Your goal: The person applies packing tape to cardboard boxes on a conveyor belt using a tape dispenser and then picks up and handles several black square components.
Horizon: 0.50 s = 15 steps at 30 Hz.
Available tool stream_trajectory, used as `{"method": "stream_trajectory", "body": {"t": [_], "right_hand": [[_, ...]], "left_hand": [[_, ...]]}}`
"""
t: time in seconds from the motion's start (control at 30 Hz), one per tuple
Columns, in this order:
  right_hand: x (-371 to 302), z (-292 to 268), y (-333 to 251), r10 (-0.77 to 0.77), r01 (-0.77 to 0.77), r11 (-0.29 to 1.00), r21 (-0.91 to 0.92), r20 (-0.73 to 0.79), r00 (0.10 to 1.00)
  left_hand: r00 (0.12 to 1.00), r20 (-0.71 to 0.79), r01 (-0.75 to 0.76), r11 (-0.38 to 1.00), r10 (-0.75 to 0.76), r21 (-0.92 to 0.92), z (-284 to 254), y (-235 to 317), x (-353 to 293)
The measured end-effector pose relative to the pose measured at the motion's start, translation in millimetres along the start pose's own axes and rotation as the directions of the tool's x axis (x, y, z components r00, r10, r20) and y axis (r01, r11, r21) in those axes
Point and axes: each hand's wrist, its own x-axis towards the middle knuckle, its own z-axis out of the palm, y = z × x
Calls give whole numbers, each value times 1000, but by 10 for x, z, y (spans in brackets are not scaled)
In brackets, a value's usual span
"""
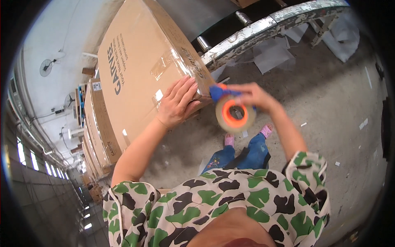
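A large brown cardboard box (135, 70) stands in front of me, with clear packing tape (162, 66) stuck across its near edge. My left hand (177, 101) lies flat on the box by its near corner, fingers stretched out. In my right hand (256, 98) is a tape dispenser (221, 92), blue and orange, carrying a big roll of clear tape on an orange core. The dispenser's head is at the box's corner, just right of my left hand. Whether tape runs from it to the box is hard to make out.
A roller conveyor (242, 39) with a worn metal rail curves behind the box. White plastic sheeting (273, 55) lies beneath it on the concrete floor (329, 119). More cardboard boxes (98, 127) stand in a row to the left. Wall fans (46, 67) are farther off.
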Motion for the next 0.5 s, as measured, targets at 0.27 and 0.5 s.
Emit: {"method": "stream_trajectory", "body": {"t": [0.27, 0.5], "right_hand": [[141, 858, 460, 143, -144, 971, 192, 20, 989], [286, 1754, 506, 142, 209, 471, -857, 307, 941]], "left_hand": [[1000, -19, -7, 1000, 7, -14, 0, -30, 34], [996, -81, -41, 999, 40, -12, 43, 49, 132]]}}
